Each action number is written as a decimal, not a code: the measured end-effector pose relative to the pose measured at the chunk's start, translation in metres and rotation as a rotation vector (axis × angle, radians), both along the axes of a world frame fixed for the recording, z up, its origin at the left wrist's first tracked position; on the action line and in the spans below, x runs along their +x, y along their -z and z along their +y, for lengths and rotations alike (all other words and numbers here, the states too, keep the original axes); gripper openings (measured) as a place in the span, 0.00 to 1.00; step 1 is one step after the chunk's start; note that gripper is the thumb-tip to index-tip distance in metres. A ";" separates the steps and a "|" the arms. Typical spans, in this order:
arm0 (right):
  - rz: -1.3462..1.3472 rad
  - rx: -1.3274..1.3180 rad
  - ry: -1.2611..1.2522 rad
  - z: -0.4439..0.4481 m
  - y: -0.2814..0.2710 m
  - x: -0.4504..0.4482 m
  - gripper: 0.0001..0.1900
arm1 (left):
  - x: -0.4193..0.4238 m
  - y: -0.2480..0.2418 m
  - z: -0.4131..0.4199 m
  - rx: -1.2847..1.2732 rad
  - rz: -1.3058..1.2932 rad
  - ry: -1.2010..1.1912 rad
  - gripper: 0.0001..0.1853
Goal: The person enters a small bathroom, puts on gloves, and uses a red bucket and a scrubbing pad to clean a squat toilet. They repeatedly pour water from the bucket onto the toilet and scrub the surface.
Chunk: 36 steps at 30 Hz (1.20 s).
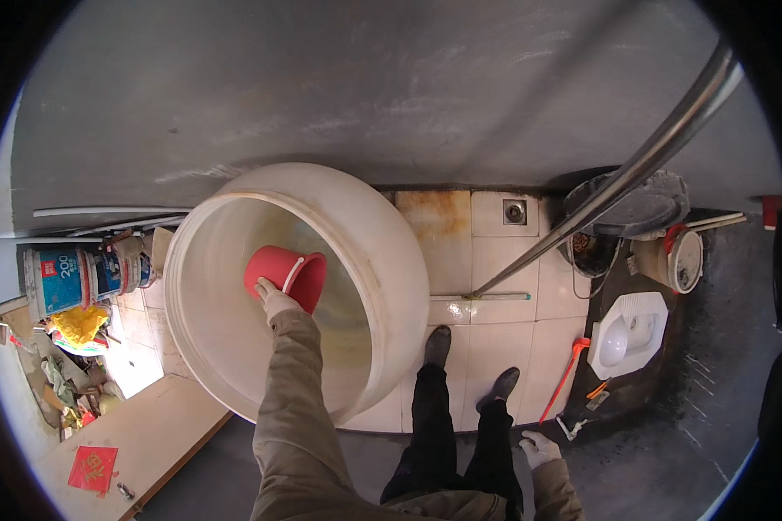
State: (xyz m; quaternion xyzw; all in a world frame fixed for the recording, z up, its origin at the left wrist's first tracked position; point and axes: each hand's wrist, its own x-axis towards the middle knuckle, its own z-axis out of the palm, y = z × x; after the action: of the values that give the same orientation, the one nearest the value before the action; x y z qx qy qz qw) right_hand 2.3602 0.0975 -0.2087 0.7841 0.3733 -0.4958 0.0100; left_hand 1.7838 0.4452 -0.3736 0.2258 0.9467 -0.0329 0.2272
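Observation:
My gloved left hand (275, 301) reaches into a large white plastic tub (397, 306) and holds a red plastic bucket (270, 267) by its outer side. The bucket lies tipped inside the tub, its mouth facing right, and its white handle (293, 275) hangs across the side near my fingers. Cloudy yellowish water (345, 312) seems to lie in the tub, but its depth is hard to judge. Down beside my right leg hangs my gloved right hand (539, 449), holding nothing, with thumb and fingers loosely curled and slightly apart.
A metal pole (560, 228) slants down to a bar (495, 297) on the tiles, near a floor drain (514, 211). Rightward are a squat toilet (629, 335), a red-handled tool (564, 378), a black basin (638, 202) and buckets (684, 260). Paint pails (62, 277) and a door (163, 417) stand left.

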 end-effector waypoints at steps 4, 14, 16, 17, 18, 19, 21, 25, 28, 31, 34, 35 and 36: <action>0.054 0.027 -0.050 0.015 0.002 -0.012 0.14 | -0.006 0.000 -0.021 0.011 0.183 0.111 0.52; 0.028 0.128 -0.107 0.037 -0.020 -0.051 0.13 | -0.015 0.046 -0.024 -0.313 -0.135 0.302 0.34; 0.017 0.159 -0.157 0.033 -0.011 -0.044 0.13 | -0.034 0.032 -0.030 -0.348 -0.247 0.395 0.34; 0.030 0.184 -0.173 0.030 -0.007 -0.042 0.13 | -0.049 0.024 -0.041 -0.301 -0.331 0.358 0.34; 0.019 0.217 -0.180 0.032 -0.009 -0.041 0.13 | -0.064 0.014 -0.052 -0.235 -0.440 0.290 0.35; -0.001 0.248 -0.180 0.036 -0.014 -0.042 0.13 | -0.071 0.005 -0.061 -0.141 -0.562 0.184 0.35; -0.014 0.271 -0.145 0.043 -0.027 -0.041 0.14 | -0.080 -0.016 -0.078 0.055 -0.768 -0.061 0.35; -0.019 0.099 -0.077 0.044 -0.061 -0.033 0.17 | -0.076 -0.073 -0.103 0.341 -0.957 -0.279 0.36; -0.023 0.121 0.000 0.024 -0.052 -0.027 0.17 | -0.051 -0.139 -0.103 0.494 -0.990 -0.403 0.36; -0.007 0.204 0.019 0.021 -0.057 -0.024 0.17 | -0.114 -0.160 -0.107 0.423 -0.979 -0.321 0.35; -0.037 0.185 0.031 0.009 -0.063 -0.019 0.18 | -0.130 -0.211 -0.096 0.343 -1.047 -0.292 0.37; -0.036 0.194 0.058 0.002 -0.064 -0.019 0.18 | -0.125 -0.234 -0.091 0.333 -1.034 -0.259 0.37; -0.039 0.209 0.083 -0.002 -0.064 -0.017 0.18 | -0.120 -0.258 -0.087 0.324 -1.018 -0.226 0.37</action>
State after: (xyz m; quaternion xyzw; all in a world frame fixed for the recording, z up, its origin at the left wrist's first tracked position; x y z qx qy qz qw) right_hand 2.3437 0.0951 -0.1442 0.8051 0.3901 -0.4386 -0.0850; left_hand 1.6641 0.3587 -0.1154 0.1421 0.7283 0.2514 0.6214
